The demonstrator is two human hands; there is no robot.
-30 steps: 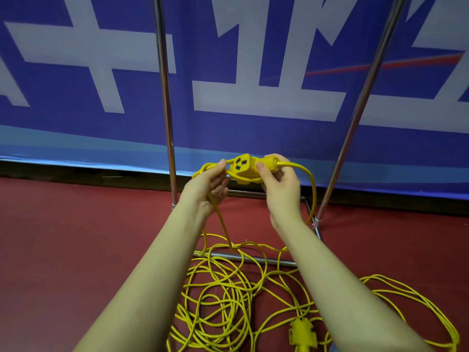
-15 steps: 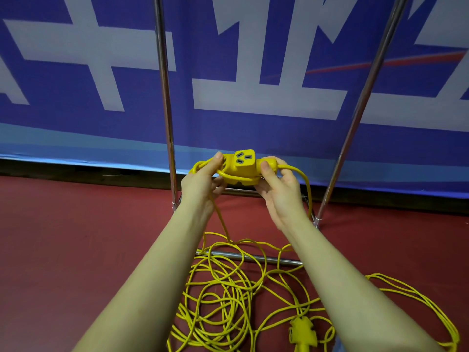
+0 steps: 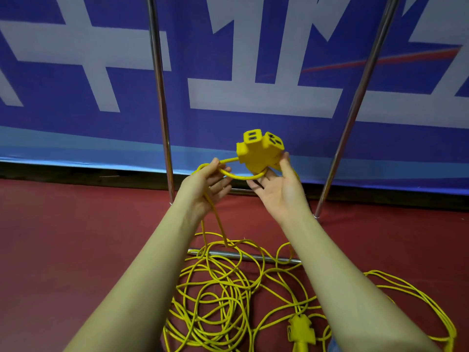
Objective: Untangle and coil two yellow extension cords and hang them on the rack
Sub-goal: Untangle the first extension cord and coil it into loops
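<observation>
A yellow three-way socket head [image 3: 256,151] is held up in front of the rack, its outlets facing up and away. My right hand [image 3: 278,189] is palm up under it, thumb and fingers holding the head. My left hand [image 3: 206,181] pinches the yellow cord [image 3: 238,177] where it loops out of the head. From my left hand the cord drops to a tangled yellow pile [image 3: 218,295] on the red floor. A second yellow socket head [image 3: 300,331] lies in the pile near the bottom edge.
Two upright chrome poles of the rack [image 3: 158,97] rise at left and right, joined by a low bar [image 3: 243,256] lying across the floor under the cords. A blue and white banner [image 3: 253,72] hangs behind. More yellow cord loops [image 3: 416,301] spread to the right.
The socket head has been lifted and tipped so its outlets point up. My right hand turned palm up beneath it, and a loop of cord opened between my hands.
</observation>
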